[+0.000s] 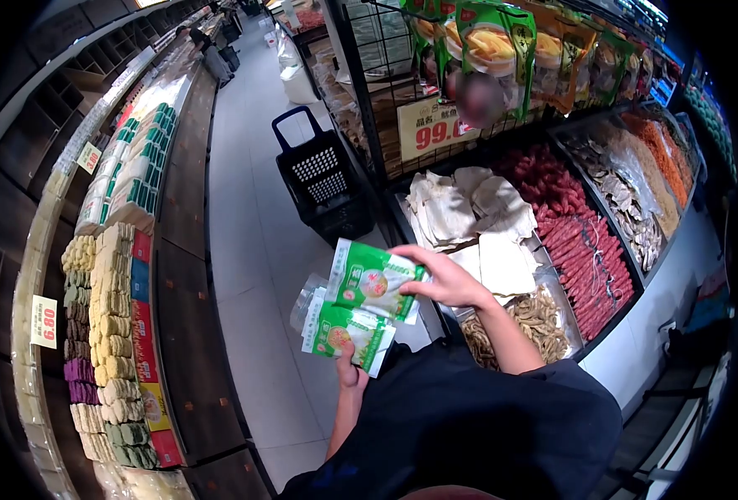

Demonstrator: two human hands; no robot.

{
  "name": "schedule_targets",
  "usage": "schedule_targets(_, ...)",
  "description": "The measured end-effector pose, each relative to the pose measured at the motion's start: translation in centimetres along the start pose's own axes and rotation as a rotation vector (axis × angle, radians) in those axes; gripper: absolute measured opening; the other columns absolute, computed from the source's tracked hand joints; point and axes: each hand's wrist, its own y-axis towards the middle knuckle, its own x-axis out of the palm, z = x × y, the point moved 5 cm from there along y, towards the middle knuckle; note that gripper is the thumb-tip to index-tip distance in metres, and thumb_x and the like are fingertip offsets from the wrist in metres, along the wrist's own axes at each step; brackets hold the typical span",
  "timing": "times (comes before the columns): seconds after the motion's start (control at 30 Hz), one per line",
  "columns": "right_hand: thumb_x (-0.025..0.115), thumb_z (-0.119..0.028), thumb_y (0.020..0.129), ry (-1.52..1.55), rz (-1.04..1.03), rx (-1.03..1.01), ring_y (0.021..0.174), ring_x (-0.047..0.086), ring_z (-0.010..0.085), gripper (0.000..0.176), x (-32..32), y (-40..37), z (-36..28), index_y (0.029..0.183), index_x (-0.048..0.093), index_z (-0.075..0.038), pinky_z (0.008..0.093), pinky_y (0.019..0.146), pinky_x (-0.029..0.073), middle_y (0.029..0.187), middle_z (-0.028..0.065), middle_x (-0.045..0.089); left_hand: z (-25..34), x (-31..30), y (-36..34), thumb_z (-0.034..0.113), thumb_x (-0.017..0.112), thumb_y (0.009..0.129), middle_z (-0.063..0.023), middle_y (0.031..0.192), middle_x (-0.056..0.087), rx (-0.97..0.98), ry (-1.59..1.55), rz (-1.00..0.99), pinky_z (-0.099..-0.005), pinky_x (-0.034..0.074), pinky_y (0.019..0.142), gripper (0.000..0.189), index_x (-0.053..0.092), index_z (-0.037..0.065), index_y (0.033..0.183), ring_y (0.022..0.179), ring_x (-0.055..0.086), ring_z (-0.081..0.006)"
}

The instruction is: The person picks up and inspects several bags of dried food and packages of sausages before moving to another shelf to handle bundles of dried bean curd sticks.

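Two sets of flat green-and-white packets are held in front of the body. My right hand (448, 281) is closed on the upper green packet (369, 282), thumb on its front face. Below it, my left hand (351, 371) grips the lower green packet (345, 336) at its bottom edge, thumb on top. The two packets overlap, and further white and clear packaging (309, 304) shows behind their left side.
A black shopping basket (323, 179) with a raised handle stands in the aisle. Trays of white dried sheets (469, 204) and red sausages (585, 267) lie at right, below hanging bags (494, 50). Stacked noodles (112, 333) line the left shelf. Another person (209, 54) stands far off.
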Motion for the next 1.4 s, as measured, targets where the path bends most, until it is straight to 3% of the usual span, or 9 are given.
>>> schedule_targets(0.1,0.070,-0.006,0.082,-0.046,0.319,-0.246,0.120,0.051,0.0228,0.064,-5.5,0.2,-2.9,0.139,0.041,-0.004,0.0362,0.102,0.042,0.134,0.0122,0.049,0.0,-0.1,-0.2,0.030,0.062,0.091,-0.0150,0.133,0.052,0.007,-0.022,-0.023,-0.0447,0.039,0.107,0.059,0.039,0.000,0.137,0.122,0.051,-0.0303)
schedule_targets(0.2,0.070,-0.011,0.086,0.079,0.604,-0.406,0.115,0.055,0.0210,0.058,-10.6,0.4,-5.2,0.137,0.043,-0.004,0.0316,0.097,0.045,0.130,0.0123,0.053,-0.2,-0.7,-0.4,0.030,0.062,0.091,-0.0152,0.132,0.052,0.007,-0.025,-0.039,-0.0447,0.039,0.106,0.058,0.040,0.000,0.136,0.122,0.051,-0.0306)
schedule_targets(0.33,0.063,-0.012,0.092,0.181,0.731,-0.516,0.104,0.061,0.0167,0.048,-14.4,1.4,-7.9,0.135,0.045,-0.004,0.0267,0.091,0.046,0.119,0.0129,0.061,-0.3,-0.3,-0.5,0.029,0.063,0.090,-0.0151,0.132,0.053,-0.026,-0.032,-0.078,-0.0448,0.039,0.106,0.059,0.041,0.000,0.136,0.121,0.052,-0.0305)
schedule_targets(0.43,0.064,-0.013,0.092,0.220,0.738,-0.570,0.106,0.059,0.0147,0.048,-15.6,2.6,-8.5,0.135,0.046,-0.003,0.0257,0.093,0.044,0.120,0.0116,0.060,-0.2,0.0,-0.7,0.016,0.063,0.089,-0.0141,0.127,0.055,-0.039,-0.123,-0.063,-0.0442,0.043,0.103,0.052,0.042,0.000,0.133,0.116,0.055,-0.0291)
schedule_targets(0.73,0.063,-0.012,0.092,0.136,0.785,-0.599,0.114,0.052,0.0156,0.044,-16.3,4.7,-9.4,0.133,0.049,-0.003,0.0274,0.098,0.042,0.130,0.0102,0.055,-0.1,0.2,-0.5,0.015,0.063,0.089,-0.0141,0.128,0.055,-0.028,-0.110,-0.064,-0.0449,0.043,0.103,0.052,0.042,0.000,0.134,0.117,0.055,-0.0294)
schedule_targets(1.17,0.062,-0.012,0.093,0.150,0.859,-0.641,0.101,0.057,0.0129,0.038,-15.8,7.8,-8.4,0.128,0.054,-0.002,0.0251,0.088,0.046,0.114,0.0095,0.060,0.3,0.1,-0.8,0.017,0.064,0.088,-0.0144,0.130,0.054,-0.001,-0.113,-0.064,-0.0452,0.042,0.104,0.054,0.041,0.000,0.135,0.119,0.053,-0.0296)
schedule_targets(1.2,0.061,-0.013,0.093,-0.073,0.937,-0.598,0.103,0.058,0.0143,0.035,-16.3,8.4,-8.4,0.126,0.056,-0.002,0.0271,0.090,0.047,0.114,0.0098,0.062,0.1,-0.3,-0.8,0.017,0.064,0.088,-0.0145,0.130,0.053,-0.007,-0.117,-0.052,-0.0452,0.041,0.105,0.055,0.040,0.001,0.135,0.119,0.053,-0.0297)
schedule_targets(1.33,0.062,-0.015,0.091,-0.123,0.925,-0.625,0.107,0.061,0.0231,0.037,-16.4,12.5,-8.5,0.126,0.057,-0.003,0.0317,0.092,0.048,0.116,0.0151,0.064,0.3,0.1,-0.8,0.017,0.064,0.088,-0.0148,0.131,0.053,-0.031,-0.122,-0.057,-0.0455,0.040,0.106,0.056,0.040,0.001,0.136,0.120,0.052,-0.0302)
schedule_targets(1.4,0.062,-0.017,0.092,-0.274,0.955,-0.605,0.110,0.059,0.0213,0.036,-17.7,15.8,-7.8,0.124,0.058,-0.003,0.0314,0.096,0.046,0.124,0.0130,0.061,0.2,0.2,-0.7,0.017,0.063,0.089,-0.0150,0.131,0.052,-0.046,-0.130,-0.067,-0.0454,0.040,0.106,0.056,0.039,0.001,0.136,0.120,0.052,-0.0303)
